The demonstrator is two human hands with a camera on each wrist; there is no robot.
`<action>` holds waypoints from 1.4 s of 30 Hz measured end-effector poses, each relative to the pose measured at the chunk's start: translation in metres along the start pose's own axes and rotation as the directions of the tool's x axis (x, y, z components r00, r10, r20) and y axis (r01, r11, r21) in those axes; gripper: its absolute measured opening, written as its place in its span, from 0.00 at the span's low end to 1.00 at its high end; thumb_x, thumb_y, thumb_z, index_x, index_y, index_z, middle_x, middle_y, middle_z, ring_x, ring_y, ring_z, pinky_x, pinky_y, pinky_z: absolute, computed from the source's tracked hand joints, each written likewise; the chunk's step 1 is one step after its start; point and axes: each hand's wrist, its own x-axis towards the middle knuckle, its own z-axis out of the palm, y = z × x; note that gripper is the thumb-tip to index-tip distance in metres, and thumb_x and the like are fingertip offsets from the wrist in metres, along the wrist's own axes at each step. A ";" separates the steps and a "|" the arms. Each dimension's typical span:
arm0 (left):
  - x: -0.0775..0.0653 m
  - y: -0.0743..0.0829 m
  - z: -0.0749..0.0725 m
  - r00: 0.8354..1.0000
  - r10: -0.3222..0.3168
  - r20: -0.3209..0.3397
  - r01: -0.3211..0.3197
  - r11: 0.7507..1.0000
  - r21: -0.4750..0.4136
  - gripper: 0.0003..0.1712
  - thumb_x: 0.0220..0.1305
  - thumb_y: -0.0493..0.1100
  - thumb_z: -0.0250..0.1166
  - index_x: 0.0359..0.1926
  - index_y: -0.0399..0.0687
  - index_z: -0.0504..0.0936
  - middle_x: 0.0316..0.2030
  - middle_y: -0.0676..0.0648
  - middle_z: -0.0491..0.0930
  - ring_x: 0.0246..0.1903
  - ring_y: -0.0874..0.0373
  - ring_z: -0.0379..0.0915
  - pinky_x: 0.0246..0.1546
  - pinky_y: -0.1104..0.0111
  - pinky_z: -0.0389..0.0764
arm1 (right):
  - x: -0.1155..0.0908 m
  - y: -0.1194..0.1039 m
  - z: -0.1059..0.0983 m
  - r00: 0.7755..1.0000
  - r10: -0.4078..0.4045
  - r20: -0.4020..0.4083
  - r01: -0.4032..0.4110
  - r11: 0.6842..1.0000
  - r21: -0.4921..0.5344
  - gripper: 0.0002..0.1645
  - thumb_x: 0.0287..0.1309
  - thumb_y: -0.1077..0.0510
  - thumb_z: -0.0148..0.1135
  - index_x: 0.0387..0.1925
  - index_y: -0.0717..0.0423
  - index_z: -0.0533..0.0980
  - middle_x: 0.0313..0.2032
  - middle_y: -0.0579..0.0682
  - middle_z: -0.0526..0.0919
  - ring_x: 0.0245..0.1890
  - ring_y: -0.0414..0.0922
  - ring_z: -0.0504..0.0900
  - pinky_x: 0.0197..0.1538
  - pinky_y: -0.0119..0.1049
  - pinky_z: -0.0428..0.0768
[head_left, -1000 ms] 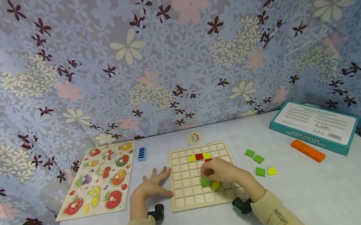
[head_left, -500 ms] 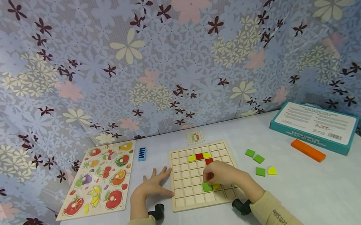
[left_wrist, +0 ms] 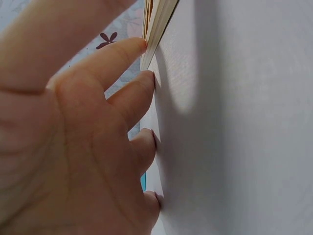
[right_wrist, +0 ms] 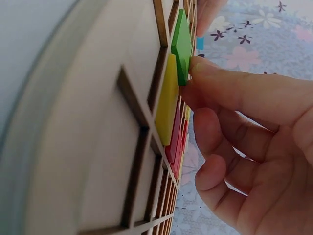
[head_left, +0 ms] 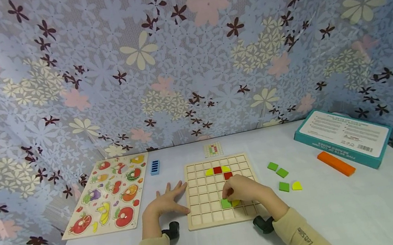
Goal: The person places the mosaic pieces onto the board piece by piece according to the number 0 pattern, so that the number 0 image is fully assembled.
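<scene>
The wooden grid board [head_left: 198, 198] lies flat in the middle of the table. Thumb and fingertips of my right hand [head_left: 243, 188] pinch a green square tile [right_wrist: 182, 46] at its edge, over a grid cell in the board's lower middle. Right beside that tile is a yellow rounded tile [right_wrist: 167, 100], partly covered by the hand in the head view. Farther back sit red tiles [head_left: 228, 175] and yellow pieces [head_left: 209, 172]. My left hand [head_left: 164, 203] rests on the table with fingers spread, its thumb and index finger at the board's left edge.
Loose green tiles [head_left: 284, 187] and a yellow piece [head_left: 296, 186] lie right of the board. A small pattern card [head_left: 213, 149] is behind it. Around these are a fruit puzzle [head_left: 106, 197], a blue block [head_left: 155, 167], an orange bar [head_left: 336, 164] and a teal box [head_left: 344, 138].
My right hand has moved slightly toward me with the green tile, which now sits lower and level beside the yellow piece. The left hand stays where it was.
</scene>
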 end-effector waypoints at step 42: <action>0.000 -0.001 -0.001 1.000 0.005 -0.012 -0.005 1.000 -0.008 0.53 0.41 0.47 0.74 0.69 0.54 0.58 0.71 0.48 0.49 0.70 0.42 0.27 0.63 0.41 0.22 | -0.049 0.059 -0.041 0.994 0.016 -0.111 -0.010 0.998 0.057 0.08 0.50 0.67 0.63 0.35 0.58 0.79 0.28 0.45 0.79 0.29 0.39 0.72 0.30 0.30 0.74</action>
